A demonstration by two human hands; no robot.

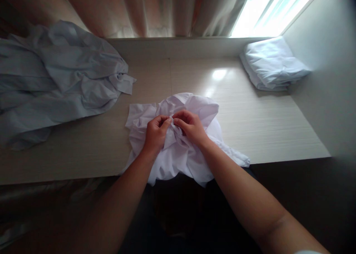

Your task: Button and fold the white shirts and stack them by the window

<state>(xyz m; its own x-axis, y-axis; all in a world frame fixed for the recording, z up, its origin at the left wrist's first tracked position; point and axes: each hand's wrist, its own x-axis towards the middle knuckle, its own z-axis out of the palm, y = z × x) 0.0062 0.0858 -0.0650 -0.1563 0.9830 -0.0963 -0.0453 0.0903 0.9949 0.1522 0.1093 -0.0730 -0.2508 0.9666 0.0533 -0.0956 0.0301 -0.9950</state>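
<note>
In the head view, the white cloth (191, 161) lies bunched at the near edge of the counter (267, 127), partly hanging over. The left hand (155, 135) and right hand (191, 127) pinch it close together; the detail between them is too small to tell. Good handling here calls for light, steady fingertips and slack surrounding folds.

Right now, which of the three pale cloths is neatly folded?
The far right cloth, a compact bundle; the left cloth lies crumpled, while the middle cloth lies loose, pinched by the left hand and right hand.
</note>
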